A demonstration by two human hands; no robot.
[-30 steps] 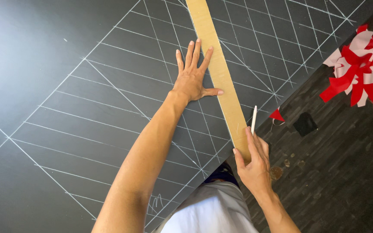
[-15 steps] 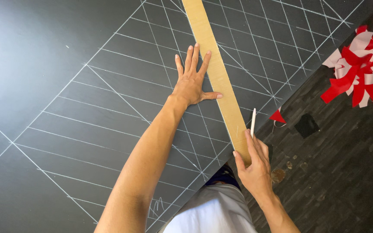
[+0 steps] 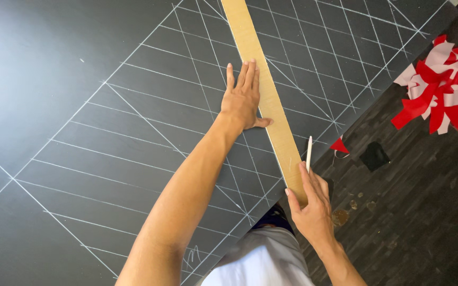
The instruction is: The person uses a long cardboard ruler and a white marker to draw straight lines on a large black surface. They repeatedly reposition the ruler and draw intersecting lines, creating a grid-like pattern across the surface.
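Left hand (image 3: 244,99) fingers now closed together, flat beside the long tan straightedge (image 3: 263,90) on the chalk-lined dark sheet (image 3: 107,122); right hand (image 3: 311,204) gripping its near end, pinching white chalk (image 3: 308,152).

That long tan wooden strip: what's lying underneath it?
Under the long tan wooden strip lies the dark grey sheet crossed with white chalk lines. The lines run up to the strip's edges; whatever is drawn directly beneath it is covered.
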